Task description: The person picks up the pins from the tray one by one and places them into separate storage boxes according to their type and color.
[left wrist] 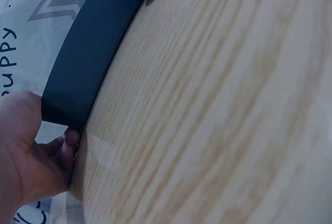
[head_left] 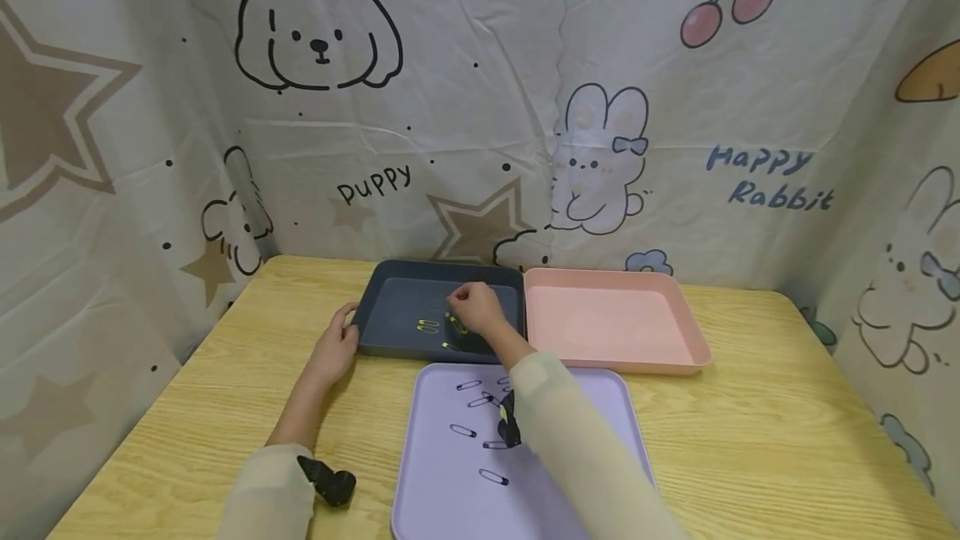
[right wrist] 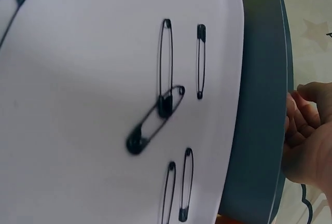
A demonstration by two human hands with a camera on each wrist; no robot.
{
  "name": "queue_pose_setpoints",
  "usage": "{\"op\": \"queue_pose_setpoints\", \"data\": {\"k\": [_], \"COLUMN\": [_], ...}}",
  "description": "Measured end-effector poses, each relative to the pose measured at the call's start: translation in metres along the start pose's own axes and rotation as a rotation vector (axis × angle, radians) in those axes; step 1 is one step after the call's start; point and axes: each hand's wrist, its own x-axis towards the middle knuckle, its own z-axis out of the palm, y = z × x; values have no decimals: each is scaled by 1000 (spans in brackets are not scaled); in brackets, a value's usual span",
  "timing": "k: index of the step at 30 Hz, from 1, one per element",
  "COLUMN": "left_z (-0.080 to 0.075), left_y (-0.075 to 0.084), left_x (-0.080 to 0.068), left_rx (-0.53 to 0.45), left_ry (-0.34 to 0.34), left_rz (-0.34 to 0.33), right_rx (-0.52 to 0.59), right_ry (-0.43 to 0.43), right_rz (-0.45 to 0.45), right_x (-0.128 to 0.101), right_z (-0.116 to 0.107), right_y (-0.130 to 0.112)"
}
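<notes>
Nearest me, the lilac tray (head_left: 600,407) is lying on the desk (head_left: 787,440) and is carrying several black pins (head_left: 494,477), scattered and partly crossing, as the right wrist view shows (right wrist: 165,60). My right forearm is crossing over this tray. Beyond it, I am reaching my right hand (head_left: 476,307) into the dark tray (head_left: 390,311), fingers curled loosely above the gold pins (head_left: 428,325); whether this grip is pinching a pin I cannot tell. At least three gold pins are lying in the dark tray, just beside and under the hand. My left hand (head_left: 337,348) is steadying the dark tray, thumb and fingers clasping its near-left corner (left wrist: 78,79). Farther right, the pink tray (head_left: 686,332) is touching the dark one and is showing nothing inside. By my judgement the sorting is partly done: gold pins are already gathered in the dark tray, black pins are still waiting in the lilac one.
</notes>
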Motion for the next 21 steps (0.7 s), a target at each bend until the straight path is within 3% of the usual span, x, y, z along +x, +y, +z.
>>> {"op": "queue_pose_setpoints", "data": {"k": [8,21], "left_z": [0,0], "left_y": [0,-1], "left_x": [-1,0], "left_rx": [-7,-1], "left_ry": [1,-8], "left_rz": [-1,12], "right_rx": [44,-35], "right_ry": [-17,12], "right_rz": [21,-59], "right_x": [0,1], "right_z": [-2,-37], "right_y": [7,18]}}
